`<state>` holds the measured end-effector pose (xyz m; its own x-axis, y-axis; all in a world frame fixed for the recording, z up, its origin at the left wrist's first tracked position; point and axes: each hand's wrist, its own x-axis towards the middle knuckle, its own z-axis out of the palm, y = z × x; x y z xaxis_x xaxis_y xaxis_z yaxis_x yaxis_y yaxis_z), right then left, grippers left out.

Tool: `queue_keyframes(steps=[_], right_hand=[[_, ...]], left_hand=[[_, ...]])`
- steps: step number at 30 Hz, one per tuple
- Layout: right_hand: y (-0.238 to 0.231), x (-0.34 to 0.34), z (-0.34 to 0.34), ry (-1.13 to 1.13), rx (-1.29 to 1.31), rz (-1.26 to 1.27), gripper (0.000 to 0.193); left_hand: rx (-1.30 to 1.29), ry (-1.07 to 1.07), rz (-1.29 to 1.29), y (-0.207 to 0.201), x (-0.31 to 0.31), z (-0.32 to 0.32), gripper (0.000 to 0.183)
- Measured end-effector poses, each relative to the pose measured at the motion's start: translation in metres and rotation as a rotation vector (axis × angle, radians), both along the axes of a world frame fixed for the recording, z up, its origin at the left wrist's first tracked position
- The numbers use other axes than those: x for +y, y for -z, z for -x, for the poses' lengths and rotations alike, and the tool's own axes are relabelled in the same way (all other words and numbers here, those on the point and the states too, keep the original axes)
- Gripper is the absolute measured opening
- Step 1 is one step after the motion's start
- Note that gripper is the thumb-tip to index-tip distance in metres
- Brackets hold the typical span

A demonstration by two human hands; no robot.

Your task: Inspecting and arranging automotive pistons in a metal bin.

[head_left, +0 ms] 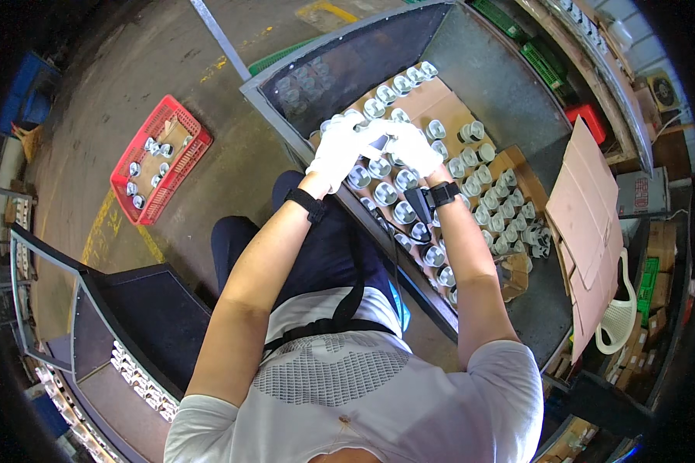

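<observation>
Above the near edge of the metal bin, my two white-gloved hands come together. My left hand point(337, 153) closes round one side of a grey metal piston point(379, 142), and my right hand point(414, 148) curls round the other. Glare on the gloves and the fingers themselves hide most of this part. Below and around the hands, rows of silver pistons point(405, 180) stand on brown cardboard point(457, 116) in the bin. More pistons point(510, 202) are packed closely on the right side.
The dark metal bin wall point(517, 69) rises around the pistons. Loose cardboard sheets point(587, 224) lean at the right, beside a white plastic stool point(619, 312). A red crate point(162, 166) with several pistons sits on the floor at left. Another dark bin point(150, 309) stands lower left.
</observation>
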<state>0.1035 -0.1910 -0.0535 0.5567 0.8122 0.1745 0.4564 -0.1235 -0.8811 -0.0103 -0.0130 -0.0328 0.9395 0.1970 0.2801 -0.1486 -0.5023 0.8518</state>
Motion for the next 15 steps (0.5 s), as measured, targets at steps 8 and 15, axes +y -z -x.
queue_keyframes(steps=[8,15], right_hand=[[-0.007,-0.010,0.004,0.066,0.312,-0.041,0.034],[0.003,-0.007,-0.001,0.099,0.208,-0.041,0.033]], left_hand=[[-0.025,0.069,0.125,-0.007,0.002,0.003,0.035],[0.199,0.016,0.456,-0.017,0.000,0.000,0.044]])
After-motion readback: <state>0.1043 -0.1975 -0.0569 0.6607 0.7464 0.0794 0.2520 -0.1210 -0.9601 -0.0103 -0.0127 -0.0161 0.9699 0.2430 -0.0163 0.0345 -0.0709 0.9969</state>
